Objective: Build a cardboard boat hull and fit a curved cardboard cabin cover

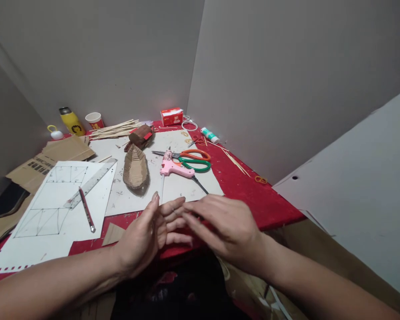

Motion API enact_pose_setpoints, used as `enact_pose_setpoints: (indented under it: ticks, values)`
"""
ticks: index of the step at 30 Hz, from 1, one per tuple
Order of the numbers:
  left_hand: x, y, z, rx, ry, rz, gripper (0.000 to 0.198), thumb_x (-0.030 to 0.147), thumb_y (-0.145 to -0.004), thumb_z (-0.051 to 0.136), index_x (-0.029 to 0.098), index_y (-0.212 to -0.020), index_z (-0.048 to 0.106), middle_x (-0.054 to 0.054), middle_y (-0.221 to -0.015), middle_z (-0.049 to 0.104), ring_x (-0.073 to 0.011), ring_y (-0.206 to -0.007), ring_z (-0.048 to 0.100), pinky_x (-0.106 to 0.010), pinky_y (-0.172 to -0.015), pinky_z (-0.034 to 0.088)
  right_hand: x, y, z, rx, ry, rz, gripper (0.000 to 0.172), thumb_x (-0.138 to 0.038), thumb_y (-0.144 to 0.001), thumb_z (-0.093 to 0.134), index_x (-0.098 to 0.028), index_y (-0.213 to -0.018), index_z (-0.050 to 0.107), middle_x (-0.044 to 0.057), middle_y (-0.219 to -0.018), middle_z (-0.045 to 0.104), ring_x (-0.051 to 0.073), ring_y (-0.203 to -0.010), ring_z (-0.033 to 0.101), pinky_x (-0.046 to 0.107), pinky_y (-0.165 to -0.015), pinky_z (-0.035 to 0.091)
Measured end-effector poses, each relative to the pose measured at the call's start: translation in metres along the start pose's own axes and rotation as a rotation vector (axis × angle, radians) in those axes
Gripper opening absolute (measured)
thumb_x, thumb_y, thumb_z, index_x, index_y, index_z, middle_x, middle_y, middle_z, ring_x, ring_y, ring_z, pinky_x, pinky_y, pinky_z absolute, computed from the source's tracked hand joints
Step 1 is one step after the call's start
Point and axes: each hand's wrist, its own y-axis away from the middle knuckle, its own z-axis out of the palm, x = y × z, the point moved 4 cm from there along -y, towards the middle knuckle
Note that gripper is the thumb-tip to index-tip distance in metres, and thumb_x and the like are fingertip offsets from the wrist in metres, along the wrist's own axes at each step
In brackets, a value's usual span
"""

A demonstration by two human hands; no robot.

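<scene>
From here I have my left hand (158,235) open, palm bare; my right hand (225,224), fingers loosely gathered, is at its fingertips, whether pinching anything I cannot tell. The pink plastic glue gun (174,168) lies beyond both, near the brown boat-shaped cardboard hull (135,168).

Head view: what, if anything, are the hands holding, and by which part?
No held object can be made out: the left hand is open, the right hand is curled close to it, and whether something tiny is pinched there cannot be told.

Plain grey walls (120,58) behind a red-topped table (246,200), brownish floor (323,255) lower right.
</scene>
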Motion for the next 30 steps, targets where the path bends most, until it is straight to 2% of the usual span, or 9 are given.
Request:
enact_pose_setpoints:
  ticks: [5,10,12,14,17,19,23,26,30]
  values:
    - [-0.007,-0.001,-0.003,-0.025,0.007,-0.002,0.067,0.06,-0.094,0.031,0.012,-0.137,0.048,-0.016,-0.139,0.052,-0.0276,-0.127,0.047,-0.041,-0.105,0.034,-0.013,0.004,0.019,-0.058,0.073,-0.008,0.015,-0.017,-0.094,0.047,-0.014,-0.09,0.061,0.005,-0.075,0.067,0.016,-0.068,0.059,0.028,-0.064,0.045]
    - [-0.014,-0.001,-0.007,-0.055,-0.03,-0.02,0.072,0.062,-0.092,0.036,0.017,-0.148,0.033,-0.015,-0.148,0.042,-0.0275,-0.135,0.039,-0.041,-0.107,0.031,-0.015,0.007,0.026,-0.106,0.134,-0.015,0.021,-0.013,-0.093,0.044,-0.014,-0.079,0.06,0.006,-0.069,0.063,0.017,-0.064,0.057,0.029,-0.063,0.043]
    - [-0.014,-0.001,-0.006,-0.071,-0.048,-0.029,0.071,0.062,-0.093,0.034,0.019,-0.148,0.031,-0.014,-0.15,0.04,-0.0274,-0.136,0.038,-0.041,-0.107,0.031,-0.013,0.006,0.026,-0.11,0.126,-0.01,0.023,-0.014,-0.093,0.043,-0.015,-0.076,0.059,0.005,-0.067,0.062,0.017,-0.063,0.056,0.029,-0.061,0.042]
    - [-0.012,0.0,-0.002,-0.123,-0.07,-0.024,0.07,0.064,-0.093,0.03,0.02,-0.147,0.035,-0.013,-0.151,0.038,-0.0281,-0.137,0.036,-0.042,-0.106,0.032,-0.007,0.002,0.023,-0.078,0.134,0.027,0.024,-0.016,-0.093,0.043,-0.015,-0.074,0.058,0.004,-0.065,0.06,0.015,-0.06,0.055,0.028,-0.059,0.04]
    - [-0.009,0.002,0.004,-0.19,-0.095,-0.053,0.074,0.068,-0.091,0.026,0.022,-0.146,0.037,-0.012,-0.153,0.036,-0.0294,-0.137,0.036,-0.044,-0.105,0.032,0.006,-0.002,0.01,0.072,0.148,0.15,0.02,-0.016,-0.091,0.049,-0.015,-0.073,0.059,0.002,-0.062,0.059,0.013,-0.057,0.054,0.026,-0.056,0.04]
    - [-0.009,0.003,0.006,-0.197,-0.09,-0.092,0.075,0.07,-0.09,0.023,0.023,-0.146,0.037,-0.012,-0.153,0.036,-0.0291,-0.137,0.037,-0.044,-0.105,0.032,0.012,-0.004,0.002,0.139,0.015,0.24,0.015,-0.015,-0.089,0.053,-0.015,-0.076,0.061,0.001,-0.064,0.063,0.012,-0.057,0.056,0.023,-0.056,0.043]
    - [-0.01,0.004,0.008,-0.242,-0.062,-0.09,0.064,0.062,-0.094,0.023,0.022,-0.136,0.051,-0.012,-0.144,0.048,-0.0263,-0.134,0.041,-0.041,-0.101,0.035,0.007,-0.006,0.003,0.004,-0.432,0.325,0.009,-0.015,-0.087,0.058,-0.016,-0.085,0.066,0.001,-0.074,0.069,0.01,-0.064,0.062,0.021,-0.06,0.049]
    - [-0.012,0.004,0.008,-0.233,-0.041,-0.09,0.055,0.057,-0.096,0.028,0.022,-0.127,0.058,-0.011,-0.136,0.055,-0.0242,-0.128,0.048,-0.038,-0.097,0.039,-0.001,-0.008,0.008,-0.035,-0.536,0.336,0.011,-0.018,-0.086,0.062,-0.014,-0.092,0.07,0.003,-0.074,0.068,0.011,-0.065,0.062,0.022,-0.06,0.05]
    - [-0.016,0.004,0.008,-0.239,-0.049,-0.098,0.054,0.057,-0.096,0.031,0.024,-0.131,0.055,-0.011,-0.135,0.056,-0.0237,-0.124,0.051,-0.039,-0.096,0.04,-0.003,-0.009,0.013,-0.032,-0.573,0.326,0.012,-0.016,-0.086,0.06,-0.012,-0.089,0.071,0.003,-0.071,0.068,0.01,-0.062,0.062,0.021,-0.059,0.049]
